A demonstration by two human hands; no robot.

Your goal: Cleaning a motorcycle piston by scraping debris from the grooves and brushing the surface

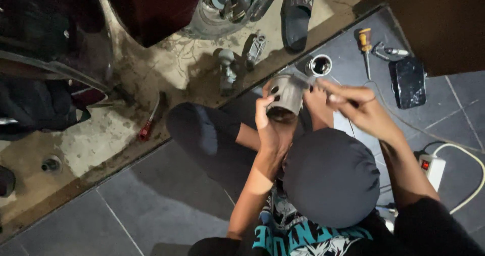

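Lots of stuff on the floor around the work: a yellow-handled screwdriver (365, 43) on the dark grey floor tiles (151, 200), a black phone w/ a glossy screen (409, 82) just right of it, a small round metal ring part (320, 65) near the top of the held piece, and a white power strip w/ a red switch (431, 167) at the right w/ its cable looping off. Over on the bare concrete (91, 145) there's a red-handled tool (150, 122), a black slide sandal (297, 14) and a few small metal parts. A dark rounded cap-like shape (331, 177) sits low in the middle and hides the lap behind it.

Left hand (270, 130) is wrapped around the grey metal cylinder w/ round holes in its side (286, 95) — fingers closed on its wall, held up off the floor in front of the knees. Right hand (356, 107) is raised beside its top edge, fingers pinched together – can't tell if anything's actually between them, too blurry.
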